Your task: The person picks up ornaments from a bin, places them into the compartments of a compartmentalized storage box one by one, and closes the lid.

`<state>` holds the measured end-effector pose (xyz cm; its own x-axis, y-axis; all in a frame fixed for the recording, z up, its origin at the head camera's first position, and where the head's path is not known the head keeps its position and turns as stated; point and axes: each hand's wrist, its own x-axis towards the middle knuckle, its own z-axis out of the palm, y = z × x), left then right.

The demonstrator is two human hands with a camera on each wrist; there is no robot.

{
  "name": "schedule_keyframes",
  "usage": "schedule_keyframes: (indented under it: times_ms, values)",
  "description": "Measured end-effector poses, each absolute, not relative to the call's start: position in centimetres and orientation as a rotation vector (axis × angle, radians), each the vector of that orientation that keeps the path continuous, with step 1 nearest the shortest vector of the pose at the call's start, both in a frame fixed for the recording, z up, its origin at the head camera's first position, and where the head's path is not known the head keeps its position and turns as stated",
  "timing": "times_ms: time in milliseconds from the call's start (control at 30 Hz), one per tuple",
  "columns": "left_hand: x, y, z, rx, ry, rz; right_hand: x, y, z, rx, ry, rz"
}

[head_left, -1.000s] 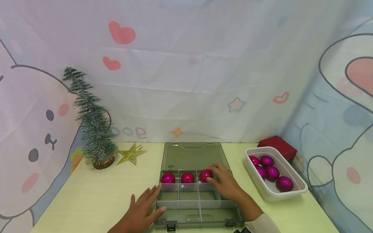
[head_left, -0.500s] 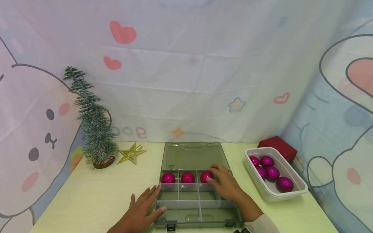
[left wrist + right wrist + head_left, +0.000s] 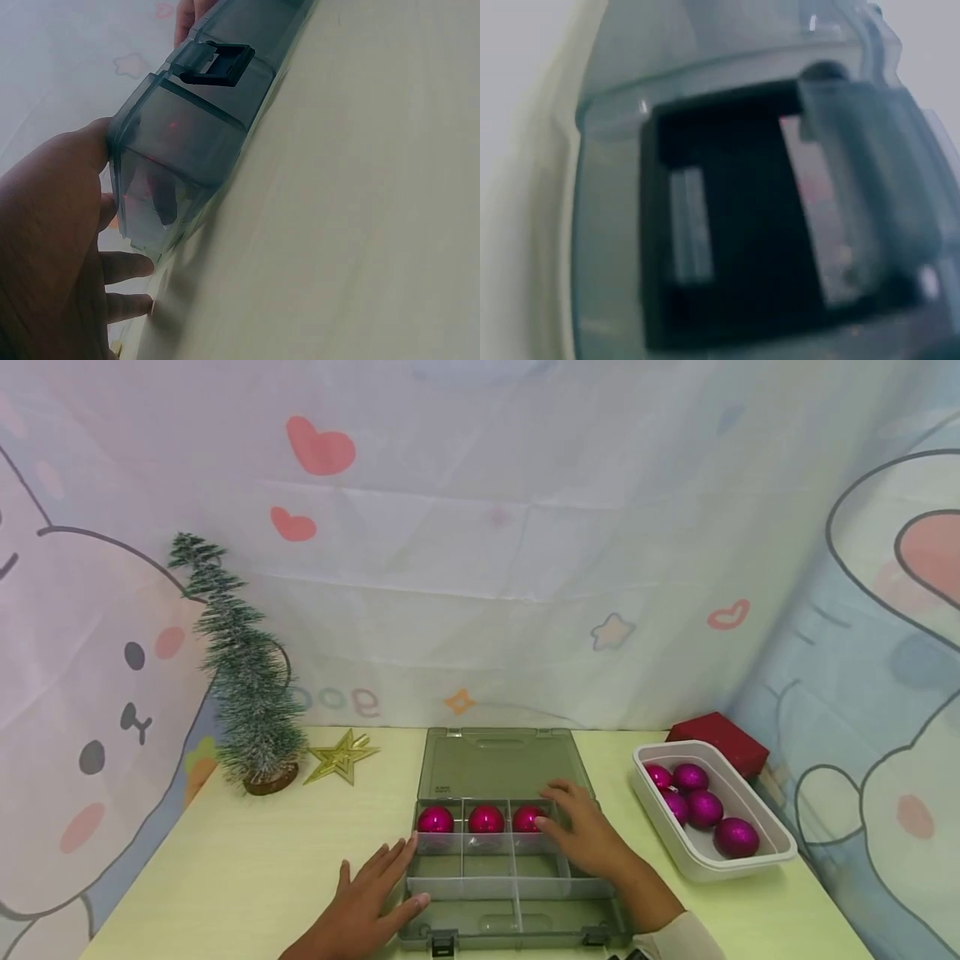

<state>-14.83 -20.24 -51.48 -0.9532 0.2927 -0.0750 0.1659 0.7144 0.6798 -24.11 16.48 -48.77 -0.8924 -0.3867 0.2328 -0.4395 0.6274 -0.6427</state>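
Note:
A translucent grey-green divided box [image 3: 566, 912] lies with its lid [image 3: 502, 764] folded back on the table. Three shiny magenta bauble balls stand in its back row: a left ball [image 3: 435, 819], a middle ball [image 3: 486, 819] and a right ball [image 3: 527, 818]. My right hand [image 3: 588, 837] hovers over the box's right side, fingers spread, thumb tip at the right ball's edge; whether they touch is unclear. Against the box's left side rests my left hand [image 3: 367, 897], fingers extended. The left wrist view shows its thumb on the rim. A dark latch [image 3: 742, 225] fills the right wrist view.
To the right, a white tub [image 3: 772, 853] holds several magenta baubles [image 3: 705, 810], some glittery. Behind it sits a dark red block [image 3: 716, 742]. A small artificial fir tree [image 3: 251, 693] and a gold star [image 3: 342, 758] are at the back left. A printed cloth backs the table.
The right ball has shifted slightly left within its compartment, and my right hand's fingers now sit a little farther off it. My left hand has stayed at the box's side.

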Motion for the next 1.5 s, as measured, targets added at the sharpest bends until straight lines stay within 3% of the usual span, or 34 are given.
schedule_keyframes:
  times_ms: [800, 1500]
  values:
    - [-14.8, -20.2, -51.3, 0.380, 2.751, 1.057, -25.3, 23.2, -45.1, 0.675, -2.583, 1.026]
    - [-14.6, -20.4, -51.5, 0.381, 2.750, 1.059, -28.3, 29.8, -43.8, 0.182, -2.728, 1.248]
